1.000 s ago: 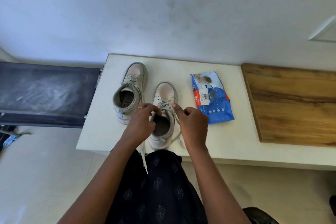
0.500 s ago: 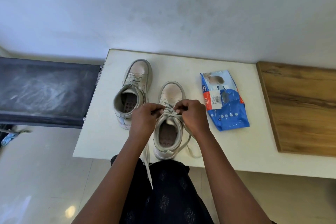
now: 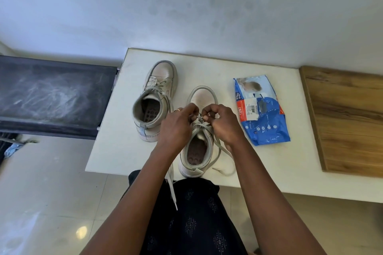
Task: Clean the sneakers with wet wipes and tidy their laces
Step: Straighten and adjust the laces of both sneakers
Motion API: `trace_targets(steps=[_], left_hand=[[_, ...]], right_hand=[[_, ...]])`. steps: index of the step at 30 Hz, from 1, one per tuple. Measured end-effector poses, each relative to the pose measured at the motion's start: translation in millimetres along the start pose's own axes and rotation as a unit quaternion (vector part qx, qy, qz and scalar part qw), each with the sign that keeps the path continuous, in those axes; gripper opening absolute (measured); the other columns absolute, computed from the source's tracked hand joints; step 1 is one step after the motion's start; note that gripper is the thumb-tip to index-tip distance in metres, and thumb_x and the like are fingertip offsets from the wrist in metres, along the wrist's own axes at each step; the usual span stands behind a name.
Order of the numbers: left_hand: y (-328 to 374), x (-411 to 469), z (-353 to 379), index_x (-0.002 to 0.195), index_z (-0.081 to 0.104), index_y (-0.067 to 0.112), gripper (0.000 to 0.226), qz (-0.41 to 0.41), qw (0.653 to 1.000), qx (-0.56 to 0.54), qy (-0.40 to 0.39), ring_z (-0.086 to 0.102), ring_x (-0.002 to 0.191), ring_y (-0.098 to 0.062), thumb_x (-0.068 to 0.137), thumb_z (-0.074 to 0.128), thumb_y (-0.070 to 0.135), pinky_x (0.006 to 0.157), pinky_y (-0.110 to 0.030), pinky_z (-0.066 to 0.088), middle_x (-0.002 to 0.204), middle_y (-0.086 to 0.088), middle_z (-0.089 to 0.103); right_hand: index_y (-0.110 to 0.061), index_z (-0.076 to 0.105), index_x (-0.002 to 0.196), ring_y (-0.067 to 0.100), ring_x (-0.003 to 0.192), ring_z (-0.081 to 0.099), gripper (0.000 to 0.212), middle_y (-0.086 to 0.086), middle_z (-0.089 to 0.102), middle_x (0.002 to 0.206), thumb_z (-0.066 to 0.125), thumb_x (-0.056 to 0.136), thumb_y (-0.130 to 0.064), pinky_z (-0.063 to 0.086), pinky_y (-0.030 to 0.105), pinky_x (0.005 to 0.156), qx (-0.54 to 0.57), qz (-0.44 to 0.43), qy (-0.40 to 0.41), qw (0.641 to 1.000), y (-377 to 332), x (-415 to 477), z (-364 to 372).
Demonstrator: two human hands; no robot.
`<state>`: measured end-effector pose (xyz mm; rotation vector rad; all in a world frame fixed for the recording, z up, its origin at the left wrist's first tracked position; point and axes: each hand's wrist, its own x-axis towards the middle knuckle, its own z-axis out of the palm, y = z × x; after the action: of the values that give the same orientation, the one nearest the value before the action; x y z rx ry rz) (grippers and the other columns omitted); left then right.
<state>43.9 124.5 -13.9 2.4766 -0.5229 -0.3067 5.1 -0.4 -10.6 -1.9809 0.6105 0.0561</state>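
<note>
**Entry: both hands pinching the laces of one sneaker on the white tabletop**

Hands. The left hand point(image 3: 176, 128) and right hand point(image 3: 222, 124) are meeting over the tongue of the near sneaker point(image 3: 202, 97). The fingers of each are curling in and pinching the laces point(image 3: 204, 125) at the crossing point, knuckles almost touching. A ring point(image 3: 177, 110) is showing on the left hand. One loose lace end point(image 3: 172, 190) is hanging over the front edge of the tabletop; the other lace end point(image 3: 223, 170) is lying in a loop beside the heel.

Task items. The near sneaker is standing upright at the front edge, toe pointing towards the wall. The second sneaker point(image 3: 157, 89) is standing just beside it on the left, set further back. The wet-wipes pack point(image 3: 261, 114), blue and white, is lying flat to the right, apart from both shoes.

Surface and room. The tabletop point(image 3: 124, 141) is butting against a pale wall point(image 3: 186, 6). A wooden panel point(image 3: 348, 120) is adjoining it on the right, and a dark bench point(image 3: 51, 95) is standing to the left. A glossy tiled floor point(image 3: 41, 192) is showing below.

Pose. Both forearms are reaching forward and converging from the lower frame, above a dark patterned garment point(image 3: 192, 223).
</note>
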Motion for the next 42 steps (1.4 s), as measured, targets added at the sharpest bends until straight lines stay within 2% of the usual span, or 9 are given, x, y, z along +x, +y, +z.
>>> trace_targets(steps=[4, 8, 13, 19, 24, 29, 33, 36, 42], left_hand=[[-1, 0, -2, 0.103, 0.064, 0.019, 0.016, -0.026, 0.998, -0.060, 0.001, 0.061, 0.092, -0.026, 0.092, 0.054, 0.013, 0.073, -0.034, 0.047, 0.097, -0.003, 0.070], [-4, -12, -4, 0.098, 0.067, 0.012, 0.013, -0.082, 0.982, -0.164, 0.044, 0.063, 0.083, -0.014, 0.086, 0.065, 0.008, 0.073, -0.018, 0.045, 0.086, 0.002, 0.068], [-7, -20, -6, 0.092, 0.074, 0.004, 0.011, -0.062, 0.977, -0.202, 0.039, 0.059, 0.074, -0.005, 0.083, 0.068, 0.002, 0.065, 0.002, 0.035, 0.085, -0.004, 0.071], [-10, -19, -3, 0.104, 0.073, 0.007, 0.020, -0.044, 0.982, -0.184, 0.022, 0.063, 0.093, -0.016, 0.086, 0.065, 0.005, 0.070, -0.001, 0.034, 0.102, -0.008, 0.072], [-8, -18, -3, 0.106, 0.072, 0.008, 0.020, -0.044, 0.985, -0.169, 0.018, 0.062, 0.095, -0.015, 0.088, 0.065, 0.010, 0.070, -0.002, 0.034, 0.106, -0.007, 0.071], [0, -15, -2, 0.113, 0.062, 0.016, 0.020, -0.025, 0.999, -0.045, 0.010, 0.060, 0.098, -0.026, 0.095, 0.052, 0.021, 0.072, -0.028, 0.035, 0.107, -0.005, 0.068], [4, -14, -1, 0.115, 0.049, 0.017, 0.020, 0.001, 1.000, 0.011, 0.020, 0.060, 0.091, -0.035, 0.099, 0.037, 0.019, 0.071, -0.041, 0.043, 0.101, -0.009, 0.069], [0, -16, 2, 0.111, 0.052, 0.016, 0.017, -0.015, 0.997, -0.063, 0.039, 0.061, 0.090, -0.033, 0.098, 0.042, 0.020, 0.073, -0.041, 0.046, 0.096, -0.006, 0.071], [-22, -21, 0, 0.099, 0.069, 0.017, 0.012, -0.071, 0.958, -0.277, -0.020, 0.063, 0.088, -0.011, 0.088, 0.065, 0.017, 0.083, -0.031, 0.048, 0.089, 0.007, 0.068]], right_hand=[[-0.025, 0.069, 0.075, 0.013, 0.083, 0.063, 0.026, -0.004, 0.068, 0.082, 0.065, 0.082, 0.000, 0.052, 0.028, 0.075, 0.050, 0.008, 0.048, 0.998, 6, -4, 3], [-0.020, 0.071, 0.082, 0.011, 0.079, 0.063, 0.028, -0.008, 0.067, 0.078, 0.060, 0.082, 0.006, 0.051, 0.022, 0.069, -0.012, -0.005, 0.105, 0.994, 14, -16, 0], [-0.010, 0.075, 0.093, 0.017, 0.091, 0.064, 0.031, 0.006, 0.070, 0.098, 0.058, 0.079, 0.012, 0.046, 0.016, 0.078, -0.101, -0.066, 0.072, 0.990, 9, -21, -2], [-0.010, 0.071, 0.087, 0.022, 0.081, 0.064, 0.026, 0.005, 0.070, 0.087, 0.053, 0.082, 0.009, 0.052, 0.034, 0.071, -0.113, -0.115, 0.099, 0.982, 1, -20, 4], [-0.027, 0.065, 0.072, 0.013, 0.079, 0.066, 0.031, -0.009, 0.069, 0.078, 0.063, 0.084, 0.003, 0.054, 0.034, 0.077, 0.085, -0.043, 0.132, 0.987, 8, -26, 5], [-0.024, 0.071, 0.090, 0.016, 0.091, 0.066, 0.035, -0.001, 0.072, 0.091, 0.061, 0.081, 0.008, 0.053, 0.041, 0.088, 0.134, 0.046, 0.075, 0.987, 19, -25, 6], [-0.016, 0.074, 0.092, 0.019, 0.090, 0.066, 0.022, 0.002, 0.073, 0.092, 0.064, 0.082, 0.000, 0.053, 0.035, 0.084, 0.046, 0.026, 0.093, 0.994, 17, -22, 7], [-0.013, 0.070, 0.100, 0.021, 0.091, 0.063, 0.018, 0.004, 0.071, 0.096, 0.059, 0.089, -0.005, 0.050, 0.031, 0.079, -0.031, 0.005, 0.124, 0.992, 13, -22, 10], [-0.019, 0.071, 0.093, 0.020, 0.091, 0.064, 0.018, 0.002, 0.071, 0.093, 0.061, 0.087, -0.005, 0.052, 0.042, 0.086, 0.039, 0.044, 0.093, 0.994, 18, -20, 8]])
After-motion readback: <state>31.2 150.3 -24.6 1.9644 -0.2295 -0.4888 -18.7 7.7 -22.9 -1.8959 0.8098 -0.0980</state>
